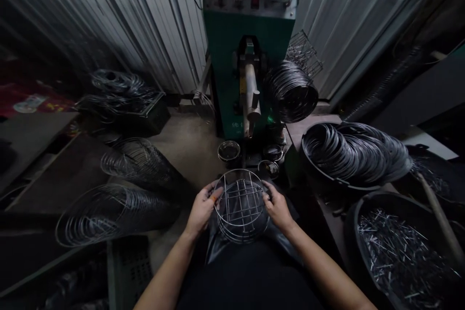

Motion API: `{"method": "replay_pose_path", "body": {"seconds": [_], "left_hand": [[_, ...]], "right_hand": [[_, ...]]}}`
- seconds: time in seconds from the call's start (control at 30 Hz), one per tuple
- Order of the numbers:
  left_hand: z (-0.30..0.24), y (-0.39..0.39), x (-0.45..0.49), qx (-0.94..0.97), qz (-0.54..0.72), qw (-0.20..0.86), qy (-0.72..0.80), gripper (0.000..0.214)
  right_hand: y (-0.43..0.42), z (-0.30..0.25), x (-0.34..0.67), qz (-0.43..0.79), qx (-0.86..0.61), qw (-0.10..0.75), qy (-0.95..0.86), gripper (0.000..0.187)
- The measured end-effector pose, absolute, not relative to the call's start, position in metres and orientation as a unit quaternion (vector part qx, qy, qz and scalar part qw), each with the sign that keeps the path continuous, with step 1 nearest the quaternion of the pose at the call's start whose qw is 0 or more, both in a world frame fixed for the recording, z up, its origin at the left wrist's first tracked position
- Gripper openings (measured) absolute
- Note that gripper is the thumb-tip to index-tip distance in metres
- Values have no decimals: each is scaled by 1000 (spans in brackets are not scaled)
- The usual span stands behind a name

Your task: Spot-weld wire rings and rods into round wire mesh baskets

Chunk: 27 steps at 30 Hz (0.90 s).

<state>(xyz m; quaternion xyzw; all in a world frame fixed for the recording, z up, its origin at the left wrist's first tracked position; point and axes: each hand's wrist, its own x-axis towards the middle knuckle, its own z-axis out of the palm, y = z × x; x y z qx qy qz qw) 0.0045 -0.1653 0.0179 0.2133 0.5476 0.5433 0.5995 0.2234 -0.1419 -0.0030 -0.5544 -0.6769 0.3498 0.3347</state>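
Over my lap I hold a round wire rack (244,199), a metal ring crossed by a grid of straight wires. My left hand (204,206) grips its left rim, with an orange band on one finger. On the opposite side, my right hand (278,205) is closed around the rim. Beneath the rack lie more wire rings (238,237), partly hidden by it. In front of both hands stands a green machine (227,58), its metal electrode arm (251,92) pointing toward me above the rack.
Coiled wire rings fill a dark basin (358,155) on the right. Nearer, a tub (354,223) holds short cut wires. Ring stacks (109,213) lie at left, beside a crate (129,271). Small bowls (228,151) sit below the machine. More rings (292,89) hang at its right side.
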Motion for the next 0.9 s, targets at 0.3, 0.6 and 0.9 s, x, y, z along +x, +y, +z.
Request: {"method": "replay_pose_path", "body": {"seconds": [0.3, 0.6, 0.9], "left_hand": [[-16, -175, -5, 355, 410, 566, 621, 59], [-19, -170, -7, 389, 391, 526, 647, 60], [-17, -184, -16, 531, 270, 495, 632, 78]], "right_hand": [[-157, -15, 234, 269, -605, 222, -716, 45], [-151, -7, 233, 257, -623, 146, -724, 44], [-148, -13, 250, 335, -558, 167, -741, 46]]}}
